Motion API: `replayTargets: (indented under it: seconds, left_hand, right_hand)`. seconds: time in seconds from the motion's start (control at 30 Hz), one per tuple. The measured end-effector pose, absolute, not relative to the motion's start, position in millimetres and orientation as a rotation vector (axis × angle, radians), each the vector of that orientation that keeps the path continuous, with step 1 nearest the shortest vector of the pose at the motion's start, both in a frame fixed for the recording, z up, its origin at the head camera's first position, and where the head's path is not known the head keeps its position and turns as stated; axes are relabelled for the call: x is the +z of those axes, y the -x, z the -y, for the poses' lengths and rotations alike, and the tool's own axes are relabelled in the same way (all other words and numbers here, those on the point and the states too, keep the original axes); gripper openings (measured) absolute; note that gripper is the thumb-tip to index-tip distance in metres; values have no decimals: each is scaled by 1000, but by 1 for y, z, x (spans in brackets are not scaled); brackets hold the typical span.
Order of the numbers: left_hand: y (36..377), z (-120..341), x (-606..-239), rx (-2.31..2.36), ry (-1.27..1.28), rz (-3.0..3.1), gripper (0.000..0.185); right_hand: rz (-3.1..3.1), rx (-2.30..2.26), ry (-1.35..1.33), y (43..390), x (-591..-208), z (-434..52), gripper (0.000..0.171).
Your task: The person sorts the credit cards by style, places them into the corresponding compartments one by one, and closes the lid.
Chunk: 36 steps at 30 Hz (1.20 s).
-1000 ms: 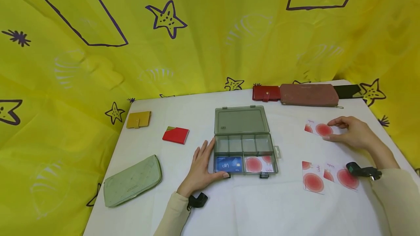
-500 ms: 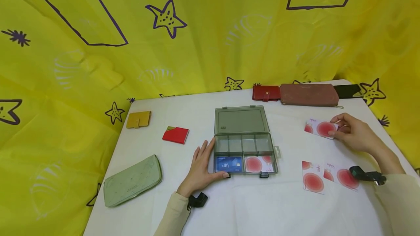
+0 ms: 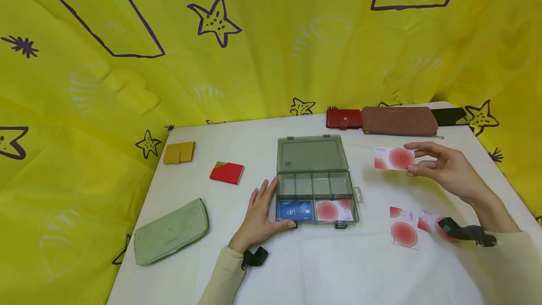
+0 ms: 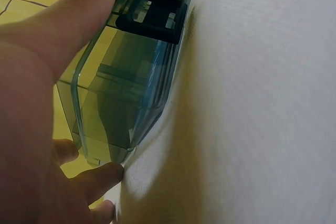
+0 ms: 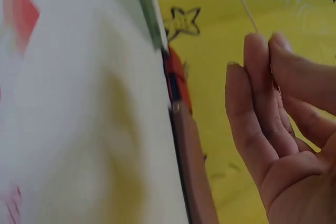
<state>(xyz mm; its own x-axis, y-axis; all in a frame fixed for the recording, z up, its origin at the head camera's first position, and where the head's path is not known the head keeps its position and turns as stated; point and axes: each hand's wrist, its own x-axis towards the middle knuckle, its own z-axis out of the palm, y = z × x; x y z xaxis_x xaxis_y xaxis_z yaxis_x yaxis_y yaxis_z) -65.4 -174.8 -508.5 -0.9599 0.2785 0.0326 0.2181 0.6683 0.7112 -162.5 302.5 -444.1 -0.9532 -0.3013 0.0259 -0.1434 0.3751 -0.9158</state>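
A white card with a red disc (image 3: 394, 158) is pinched by its right edge between the thumb and fingers of the right hand (image 3: 442, 169), right of centre in the head view, and is held level above the table, clear of the surface; in the right wrist view only the thin edge of the card is seen above the closed fingertips (image 5: 258, 51). The left hand (image 3: 260, 213), at lower centre, is laid with straight fingers against the left wall of a clear compartment box (image 3: 314, 187), and the thumb is set at the front corner beside a black latch (image 4: 152, 17); nothing is gripped by it. The box is shown open, with its lid (image 3: 311, 153) lying flat behind it; a blue card (image 3: 295, 211) is seen in the front left compartment and a red-disc card (image 3: 334, 211) in the front right one, while the rear row of small compartments is seen bare. The held card is located to the right of the lid, well apart from the box. Two further red-disc cards (image 3: 405, 227) are seen lying flat below the right hand, one partly hidden by a black wrist mount (image 3: 463, 232). Along the far edge a red wallet (image 3: 344, 119), a long brown wallet (image 3: 400, 121) and a black item (image 3: 450, 116) are ranged; at the left a yellow wallet (image 3: 179, 152), a red folded wallet (image 3: 227, 173) and a green pouch (image 3: 171, 232) are placed. The table (image 3: 347, 272) is covered in white, and a yellow cloth with purple stars (image 3: 215, 20) forms the backdrop.
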Motion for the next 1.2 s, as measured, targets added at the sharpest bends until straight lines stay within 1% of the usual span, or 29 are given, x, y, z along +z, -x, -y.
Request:
replayTargets:
  seconds: [0.1, 0.17, 0.33, 0.6, 0.83, 1.03, 1.2]
  left_hand:
    - [66, 175, -508, 1176, -416, -2797, 119]
    - [66, 175, -508, 1173, -416, -2800, 119]
    - [67, 175, -508, 1175, -413, -2802, 120]
    - [66, 175, -508, 1182, -404, -2787, 118]
    - [67, 175, -509, 1176, -402, -2790, 119]
    - [67, 174, -508, 1188, -401, -2788, 119]
    - [66, 174, -507, 1180, -396, -2785, 119]
  right_hand:
    - [-2392, -1693, 485, 156, -444, -284, 60]
    - [-2360, -1707, 570, 152, -445, -270, 62]
    - [-2366, -1648, 732, 141, -452, -235, 59]
    - [-2428, -1486, 806, 127, -472, -200, 56]
    - [-2528, -1365, 918, 125, -483, -186, 56]
    - [-2581, -1292, 953, 124, -481, -184, 57]
    - [-2606, -1204, 957, 125, -472, -192, 71]
